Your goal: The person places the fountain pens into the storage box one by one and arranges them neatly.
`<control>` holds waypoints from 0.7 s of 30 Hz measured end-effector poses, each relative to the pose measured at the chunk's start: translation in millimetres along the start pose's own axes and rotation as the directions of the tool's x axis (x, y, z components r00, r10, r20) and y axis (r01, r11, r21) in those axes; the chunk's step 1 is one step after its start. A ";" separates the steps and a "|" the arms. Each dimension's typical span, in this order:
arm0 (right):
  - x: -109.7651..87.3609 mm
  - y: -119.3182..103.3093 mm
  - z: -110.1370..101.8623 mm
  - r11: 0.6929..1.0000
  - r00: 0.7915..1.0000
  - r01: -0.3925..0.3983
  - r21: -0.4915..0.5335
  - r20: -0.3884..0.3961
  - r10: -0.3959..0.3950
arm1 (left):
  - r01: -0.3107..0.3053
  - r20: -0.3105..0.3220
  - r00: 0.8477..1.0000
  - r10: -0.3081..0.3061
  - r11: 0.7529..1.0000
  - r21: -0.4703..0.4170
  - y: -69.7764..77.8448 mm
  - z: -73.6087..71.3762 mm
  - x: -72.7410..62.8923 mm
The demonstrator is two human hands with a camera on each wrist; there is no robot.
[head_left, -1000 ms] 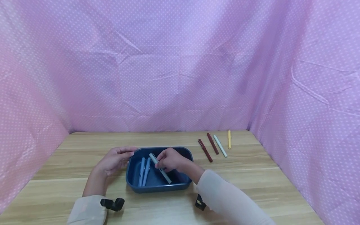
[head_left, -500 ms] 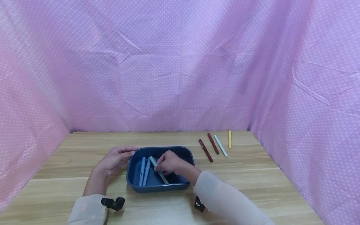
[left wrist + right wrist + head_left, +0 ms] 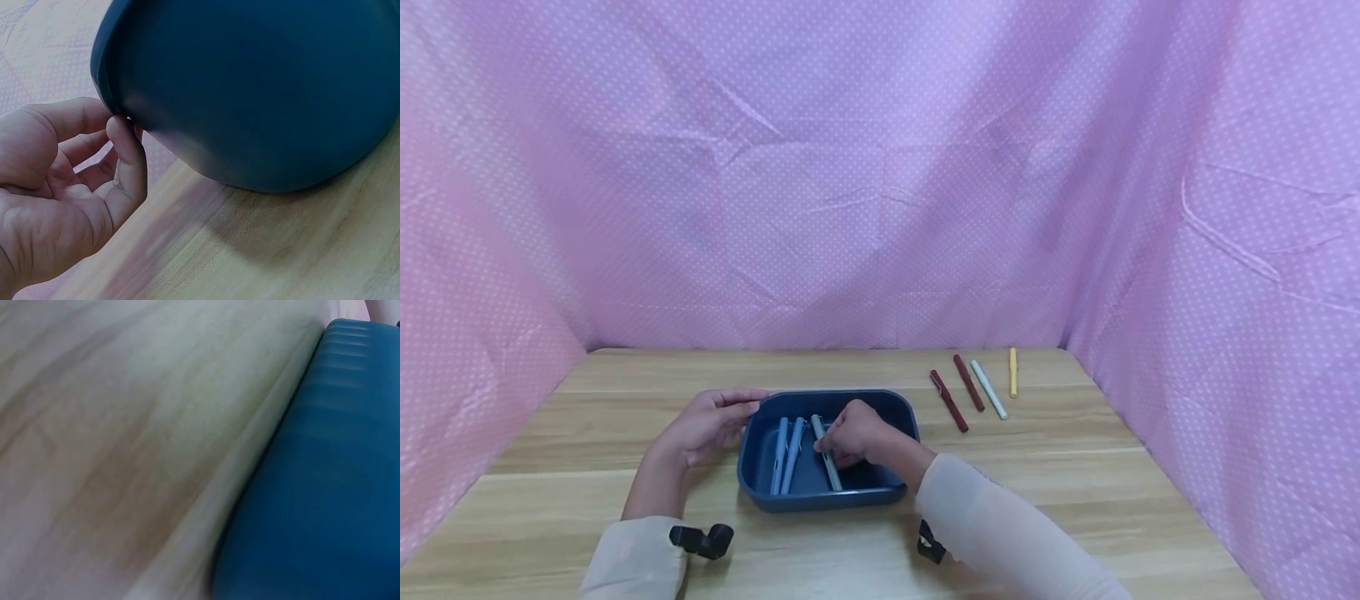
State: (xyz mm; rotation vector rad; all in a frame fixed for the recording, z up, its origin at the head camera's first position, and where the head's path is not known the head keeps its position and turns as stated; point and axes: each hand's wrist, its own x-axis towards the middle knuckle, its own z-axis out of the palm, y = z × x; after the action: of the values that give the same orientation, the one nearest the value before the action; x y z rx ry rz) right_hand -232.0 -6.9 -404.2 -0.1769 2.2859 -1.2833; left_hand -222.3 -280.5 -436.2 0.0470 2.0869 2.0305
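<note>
A dark blue rectangular box (image 3: 827, 502) without a lid stands on the wooden table. My left hand (image 3: 711, 425) pinches its far left corner by the rim; in the left wrist view, thumb and forefinger meet on the box wall (image 3: 250, 94). Inside the box, my right hand (image 3: 859, 435) pinches a grey-green pen (image 3: 832, 473), which lies slightly slanted. To its left are two light blue pens, one pen (image 3: 778, 457) at the left and another pen (image 3: 792, 457) beside it. Only the box's outer side (image 3: 325, 487) shows in the right wrist view; the right hand is out of that frame.
Right of the box lie two dark red pens, a nearer pen (image 3: 949, 402) and a farther pen (image 3: 968, 383). A pale mint pen (image 3: 988, 390) and a yellow pen (image 3: 1012, 372) lie farther right. A pink dotted cloth (image 3: 880, 208) encloses the wooden table (image 3: 820, 558).
The grey-green pen has gone down onto the box floor and turned straighter, its far end shifting right, away from the blue pens. The left hand has stayed at the rim.
</note>
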 end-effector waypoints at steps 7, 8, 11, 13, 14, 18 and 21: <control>1.1 -1.1 2.3 0.997 0.999 -0.028 0.071 0.032 0.026 | -0.005 0.013 1.000 0.005 1.000 -0.001 -0.1 0.7 -0.1; 1.4 -1.3 3.0 0.996 0.999 -0.030 0.079 0.036 0.027 | -0.005 0.013 1.000 0.005 1.000 -0.004 0.0 0.8 -0.2; 2.2 -1.3 6.1 0.996 0.999 -0.030 0.089 0.041 0.026 | -0.003 0.012 1.000 0.003 1.000 -0.014 0.1 1.1 0.0; 2.5 -1.4 8.5 0.995 0.999 -0.028 0.091 0.036 0.025 | -0.003 0.014 1.000 0.003 1.000 -0.019 -0.1 1.3 0.2; 2.8 -1.2 9.8 0.995 0.999 -0.028 0.094 0.032 0.026 | -0.003 0.014 1.000 0.004 1.000 -0.020 -0.3 1.3 0.3; 3.2 -1.5 14.2 0.995 1.000 -0.020 0.099 0.017 0.019 | -0.006 0.015 1.000 0.006 1.000 -0.015 -0.6 1.1 0.1; 3.6 -2.5 17.0 0.994 1.000 -0.019 0.109 0.015 0.017 | -0.003 0.008 1.000 0.003 1.000 -0.013 -0.8 0.6 -0.1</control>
State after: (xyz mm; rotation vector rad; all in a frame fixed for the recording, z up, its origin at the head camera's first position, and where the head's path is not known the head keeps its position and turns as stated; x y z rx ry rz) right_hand -227.1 -22.5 -410.6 -0.1270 2.1939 -1.3891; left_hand -221.9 -280.0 -436.9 0.0561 2.0704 2.0421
